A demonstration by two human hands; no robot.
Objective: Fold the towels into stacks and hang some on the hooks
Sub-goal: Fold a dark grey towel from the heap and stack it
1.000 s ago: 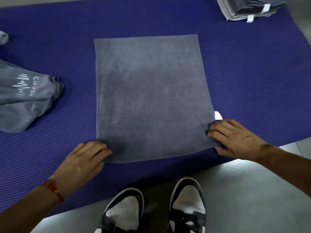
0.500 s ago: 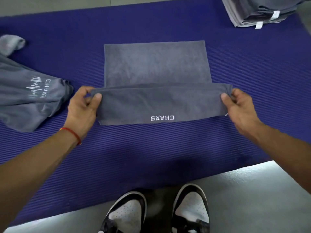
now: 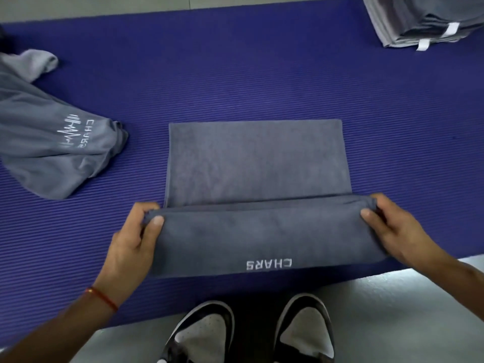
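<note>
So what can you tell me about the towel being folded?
The towel is dark grey and looks like soft terry. It lies on the purple mat, its near part lifted and folded over, showing white upside-down lettering "CHARS". The left hand and right hand pinch the fold's two ends.

"CHARS", upside down, on folded grey towel point(image 3: 256, 231); partly legible "CH…" beside waveform logo on crumpled towel point(image 3: 52, 142)

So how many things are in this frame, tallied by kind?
Towel being folded: 1
Crumpled towels: 1 heap, count unclear
Folded towel stacks: 1
Mats: 1
Hands: 2, left hand, right hand
Shoes: 2
Total: 8
</note>
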